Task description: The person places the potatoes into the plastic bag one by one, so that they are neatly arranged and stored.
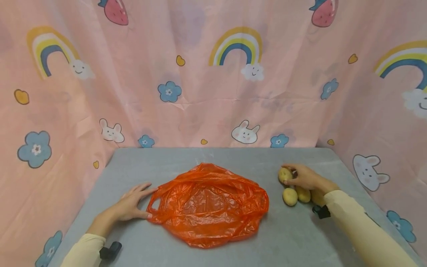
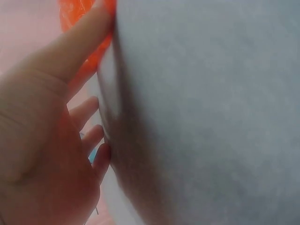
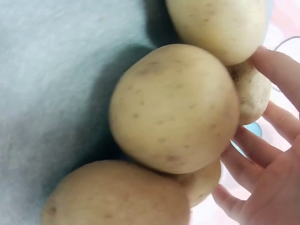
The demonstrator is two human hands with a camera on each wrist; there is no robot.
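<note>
An orange plastic bag (image 1: 208, 228) lies spread on the table, its mouth gaping and a handle loop at its left end. My left hand (image 1: 131, 205) rests beside that loop with fingers extended, thumb and fingertips at the bag's edge. In the left wrist view the thumb (image 2: 79, 42) overlaps the orange plastic. To the right of the bag, my right hand (image 1: 305, 178) pinches a potato (image 1: 284, 175) between thumb and fingers. Several more potatoes lie close by, among them a round potato (image 1: 290, 197). Some are partly hidden under the hand and wrist.
Everything lies on a grey table (image 1: 160, 246). A pink printed curtain (image 1: 200, 111) hangs behind it and along both sides. In the right wrist view a large potato (image 3: 173, 110) sits close to the camera, against its neighbours.
</note>
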